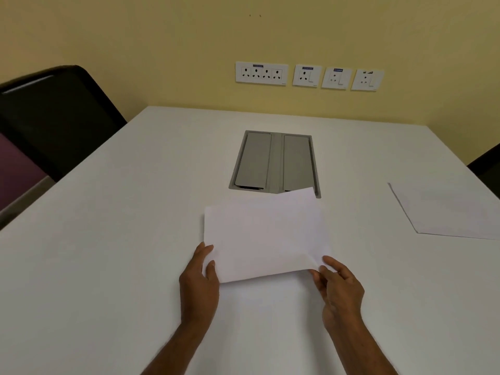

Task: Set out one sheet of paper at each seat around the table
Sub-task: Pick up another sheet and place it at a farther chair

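1. Now, you held the paper (266, 236) by its near corners: your left hand (200, 282) was closed on the near left corner with the thumb on top, and your right hand (339, 288) pinched the near right corner between thumb and fingers.
2. Whether you held one sheet or a thin stack could not be told; the lifted corner beyond your right hand hinted at more than one layer.
3. To do this step well, I judge you should have peeled off the top sheet only, sliding it with the right thumb while the left hand held whatever lay beneath.
4. One sheet (449, 209) already lay flat well off to the right of your right hand, by the chair (487, 163) at that edge.
5. Far to the left of your left hand stood a dark chair (54, 115), with no paper visible at that side, so that seat likely came next.
6. The paper was white, thin and floppy, bowing upward away from your hands.
7. The table (108, 266) was smooth, matte and white, so the edges of the paper showed faintly.
8. Beyond the paper sat a grey rectangular hatch (273, 161) with two flat lids.
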Demonstrator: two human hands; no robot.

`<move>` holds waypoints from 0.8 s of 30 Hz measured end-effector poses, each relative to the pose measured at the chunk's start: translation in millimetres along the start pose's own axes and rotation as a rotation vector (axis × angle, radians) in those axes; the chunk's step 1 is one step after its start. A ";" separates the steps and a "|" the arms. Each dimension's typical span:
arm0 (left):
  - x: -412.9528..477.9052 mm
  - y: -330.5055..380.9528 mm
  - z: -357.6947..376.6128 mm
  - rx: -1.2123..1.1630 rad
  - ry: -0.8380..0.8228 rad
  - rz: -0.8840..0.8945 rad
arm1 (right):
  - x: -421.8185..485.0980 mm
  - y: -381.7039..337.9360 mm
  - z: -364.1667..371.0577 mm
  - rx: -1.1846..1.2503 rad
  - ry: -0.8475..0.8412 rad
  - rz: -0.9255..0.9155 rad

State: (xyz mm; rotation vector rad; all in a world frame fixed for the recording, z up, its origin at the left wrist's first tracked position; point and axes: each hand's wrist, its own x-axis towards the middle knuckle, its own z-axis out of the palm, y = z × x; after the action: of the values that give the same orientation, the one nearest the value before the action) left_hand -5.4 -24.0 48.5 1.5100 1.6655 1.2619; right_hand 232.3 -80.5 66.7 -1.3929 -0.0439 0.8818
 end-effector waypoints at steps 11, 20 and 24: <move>-35.0 48.3 -110.9 -0.304 0.171 -0.207 | -102.4 -16.3 14.1 -0.055 -0.066 -0.108; -68.1 68.6 -227.2 -0.496 0.276 -0.383 | -192.9 -14.9 35.3 -0.041 -0.219 0.045; -81.8 57.8 -280.2 -0.502 0.325 -0.413 | -234.1 -2.5 52.1 -0.077 -0.295 0.105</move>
State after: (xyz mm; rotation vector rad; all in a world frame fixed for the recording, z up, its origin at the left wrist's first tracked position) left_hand -207.8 -182.7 198.2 0.6538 1.5785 1.5854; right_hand 45.1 -167.7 188.6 -1.3361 -0.2331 1.1792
